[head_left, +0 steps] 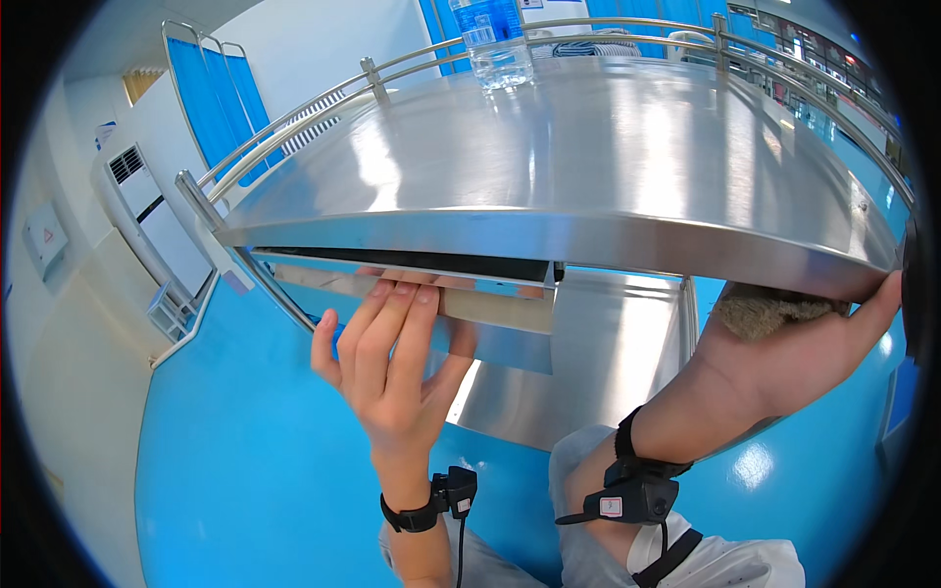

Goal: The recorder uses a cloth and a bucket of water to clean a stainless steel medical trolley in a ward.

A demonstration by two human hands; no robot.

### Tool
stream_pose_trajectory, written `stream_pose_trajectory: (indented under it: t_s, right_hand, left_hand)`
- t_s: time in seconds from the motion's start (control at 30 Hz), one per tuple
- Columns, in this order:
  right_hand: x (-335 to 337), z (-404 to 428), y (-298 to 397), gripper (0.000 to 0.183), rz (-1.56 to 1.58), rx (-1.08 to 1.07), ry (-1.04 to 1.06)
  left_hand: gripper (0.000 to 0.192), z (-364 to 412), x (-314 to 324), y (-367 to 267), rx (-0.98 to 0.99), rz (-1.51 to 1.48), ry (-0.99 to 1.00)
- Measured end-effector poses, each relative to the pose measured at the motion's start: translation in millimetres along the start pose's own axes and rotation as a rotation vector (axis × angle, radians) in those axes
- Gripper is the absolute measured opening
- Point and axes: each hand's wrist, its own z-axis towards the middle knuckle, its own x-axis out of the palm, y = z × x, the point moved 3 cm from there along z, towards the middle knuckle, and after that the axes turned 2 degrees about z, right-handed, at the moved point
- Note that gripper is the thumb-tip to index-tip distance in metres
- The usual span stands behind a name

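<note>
My left hand (397,353) lies with its fingertips against the top of the front of a stainless steel drawer (500,312), which sits slightly out below the top of a metal trolley (514,162). A dark gap shows above the drawer's front. My right hand (794,353) is at the trolley's right front corner, with a brownish fuzzy cloth (757,314) between the palm and the underside of the top's edge. Its thumb reaches up along the corner, and its other fingers are hidden under the top.
A clear plastic bottle (500,55) with a blue label stands at the far edge of the top. A metal guard rail (375,81) runs round the sides and back. A lower steel shelf (573,375) shows beneath. My knees are just below the trolley's front.
</note>
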Motion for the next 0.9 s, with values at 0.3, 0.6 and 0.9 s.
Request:
stream_pose_trajectory:
  t_s: [0.3,0.6,0.9]
  right_hand:
    - [-1,3,-4,0.047,-0.009,-0.007,0.096]
    - [-21,26,-13,0.047,-0.042,0.010,0.234]
    - [-22,36,-12,0.047,-0.051,-0.013,0.265]
  left_hand:
    - [0.055,0,-7,7,-0.087,-0.033,0.034]
    - [0.079,-20,-11,51,-0.191,-0.297,0.172]
    - [0.092,-52,4,91,-0.682,-0.483,-0.019]
